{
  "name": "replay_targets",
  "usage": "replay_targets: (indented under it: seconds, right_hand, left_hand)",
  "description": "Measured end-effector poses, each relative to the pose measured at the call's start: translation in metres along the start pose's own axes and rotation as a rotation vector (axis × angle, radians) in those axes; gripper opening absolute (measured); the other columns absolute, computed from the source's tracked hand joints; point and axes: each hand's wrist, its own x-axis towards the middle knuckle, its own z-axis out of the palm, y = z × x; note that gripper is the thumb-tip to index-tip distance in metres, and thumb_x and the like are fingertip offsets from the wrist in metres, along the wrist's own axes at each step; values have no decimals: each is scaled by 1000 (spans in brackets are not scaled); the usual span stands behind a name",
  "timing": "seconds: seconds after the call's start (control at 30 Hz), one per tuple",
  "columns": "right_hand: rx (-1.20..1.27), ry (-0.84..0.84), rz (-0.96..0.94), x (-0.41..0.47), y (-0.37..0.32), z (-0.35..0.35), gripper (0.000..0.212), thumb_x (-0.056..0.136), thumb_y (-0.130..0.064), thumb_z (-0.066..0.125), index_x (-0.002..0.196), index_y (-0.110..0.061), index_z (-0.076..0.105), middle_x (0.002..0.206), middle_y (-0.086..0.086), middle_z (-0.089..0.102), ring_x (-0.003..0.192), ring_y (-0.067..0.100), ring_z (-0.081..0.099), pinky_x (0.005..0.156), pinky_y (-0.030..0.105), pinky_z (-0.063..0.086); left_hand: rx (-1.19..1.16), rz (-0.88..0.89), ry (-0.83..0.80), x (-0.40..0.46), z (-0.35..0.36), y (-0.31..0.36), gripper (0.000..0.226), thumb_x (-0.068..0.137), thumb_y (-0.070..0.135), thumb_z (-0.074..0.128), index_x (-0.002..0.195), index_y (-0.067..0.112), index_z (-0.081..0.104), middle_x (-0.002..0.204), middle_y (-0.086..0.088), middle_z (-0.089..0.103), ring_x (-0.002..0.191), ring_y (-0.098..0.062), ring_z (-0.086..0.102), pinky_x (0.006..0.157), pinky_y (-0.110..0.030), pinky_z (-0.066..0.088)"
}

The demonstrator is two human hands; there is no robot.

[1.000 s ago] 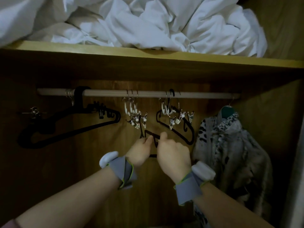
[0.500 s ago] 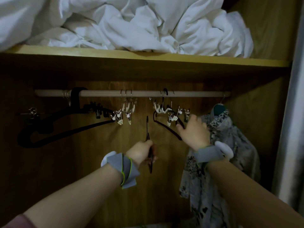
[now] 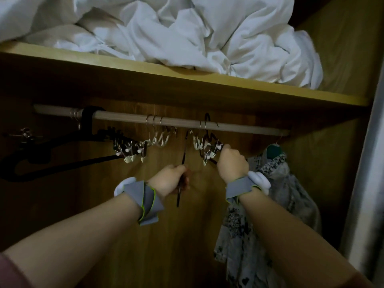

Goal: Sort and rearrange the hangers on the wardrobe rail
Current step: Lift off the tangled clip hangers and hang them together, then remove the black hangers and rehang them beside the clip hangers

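Observation:
A pale wardrobe rail (image 3: 128, 117) runs under a wooden shelf. My left hand (image 3: 169, 179) grips a thin black hanger (image 3: 183, 151), seen edge-on, with its hook raised close under the rail. My right hand (image 3: 232, 162) grips the black hanger (image 3: 208, 129) hooked on the rail among a bunch of metal clip hangers (image 3: 204, 146). A second bunch of clip hangers (image 3: 153, 138) hangs left of centre. Thick black hangers (image 3: 52, 161) hang at the left end.
A patterned grey garment (image 3: 276, 183) hangs on a green hanger at the rail's right end, just behind my right wrist. White bedding (image 3: 187, 30) is piled on the shelf (image 3: 228, 81) above. A pale door edge (image 3: 369, 163) stands at the right.
My left hand has lifted the black hanger up toward the rail. My right hand has moved up and closed on the black hanger among the right-hand clips. The view tilted.

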Motion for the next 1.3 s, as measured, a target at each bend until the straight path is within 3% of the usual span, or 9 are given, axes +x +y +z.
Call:
replay_targets:
  seconds: [0.13,0.27,0.53,0.63,0.8,0.9,1.07,1.17,1.3]
  right_hand:
    - [-16,-52,11,4,-1,1,27,94,0,37,118,3,47,121,22,58,110,41,56,81,42,47]
    - [-12,-157,19,1,5,3,28,95,-4,37,119,2,50,123,22,56,111,40,55,79,40,45]
    - [176,-6,-167,-34,29,9,45,99,-21,33,142,-13,22,96,18,63,77,34,59,58,36,40]
    - [361,-21,-207,-53,45,-2,31,98,-24,36,128,-20,35,70,5,57,61,28,56,53,35,42]
    - [791,-254,-88,-90,69,5,17,99,-16,37,92,-24,50,55,0,43,45,10,44,47,23,35]
    - [1052,-390,8,-111,77,18,25,100,-9,34,83,-21,49,44,-2,36,30,2,32,34,15,26]
    - [1241,-582,97,-139,87,43,26,100,-7,30,82,-14,48,31,-4,30,27,2,24,31,13,20]
    - [1291,-568,140,-143,81,46,29,99,-6,28,80,-12,49,29,-4,29,25,0,23,30,10,20]
    - [1166,-336,104,-151,45,22,33,100,-12,33,76,-19,53,38,-7,38,31,1,30,34,14,26]
  left_hand:
    - [-11,13,19,-3,-5,3,30,100,15,36,73,11,50,46,2,52,30,-7,49,40,-17,45]
    - [27,13,30,-6,-9,-3,31,100,15,36,73,12,50,46,3,54,31,-7,51,45,-19,44]
    - [78,-14,12,-17,-14,-14,28,102,14,31,79,12,48,48,2,60,33,-4,56,59,-25,42]
    - [125,-33,28,-28,-21,-27,28,101,12,31,78,14,48,66,-4,53,36,-4,56,58,-25,39]
    - [189,-150,128,-58,-51,-78,40,102,7,28,68,12,48,59,-2,52,36,-2,53,42,-14,40]
    - [313,-183,174,-87,-76,-114,38,102,8,29,72,13,51,70,-2,51,60,-10,51,55,-15,40]
    - [369,-237,235,-149,-117,-151,36,102,11,28,76,14,53,70,-2,50,69,-20,48,59,-14,37]
    - [329,-265,288,-175,-140,-152,38,102,12,27,76,16,54,71,-6,50,77,-25,51,71,-29,42]
    - [301,-292,381,-190,-151,-136,32,103,17,28,82,13,52,70,-5,45,62,-18,45,57,-27,44]
